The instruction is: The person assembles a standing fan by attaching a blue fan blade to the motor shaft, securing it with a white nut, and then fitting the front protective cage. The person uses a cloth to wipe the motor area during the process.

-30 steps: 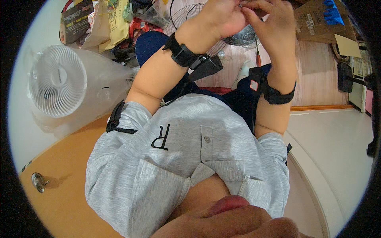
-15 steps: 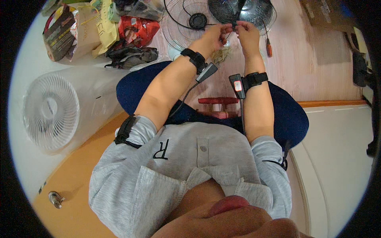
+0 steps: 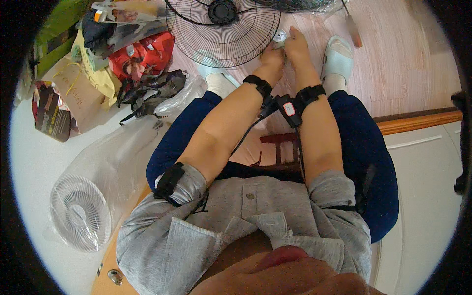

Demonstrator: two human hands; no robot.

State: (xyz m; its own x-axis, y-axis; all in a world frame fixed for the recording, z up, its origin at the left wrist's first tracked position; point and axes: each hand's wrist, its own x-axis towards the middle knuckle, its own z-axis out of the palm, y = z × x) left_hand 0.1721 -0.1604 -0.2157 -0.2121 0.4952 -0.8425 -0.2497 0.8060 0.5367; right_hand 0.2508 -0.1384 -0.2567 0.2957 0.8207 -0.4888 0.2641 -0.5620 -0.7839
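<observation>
Sitting just off the right-hand rim of a black wire fan guard, a small white round piece shows over the pale wood floor; whether it lies there or is held up cannot be told. The left hand is just below it, at the guard's lower right edge, and the right hand just beside it on the other side, the two close together. Fingertips are mostly hidden or blurred, so I cannot tell whether either grip is apart, together or clamped on the white piece.

The step in hand looks like close two-handed finger work on something small beside the guard. As a judgement, the next move calls for a light pinch and steady wrists, with the left hand kept from snagging or nudging the wires.

Further out, the guard carries a dark round hub, with a black cable passing over the wires. Off to the right of both hands lies a screwdriver, within easy reach by the look of it. Light blue slippers flank the hands, and a red bag lies left of the guard.
</observation>
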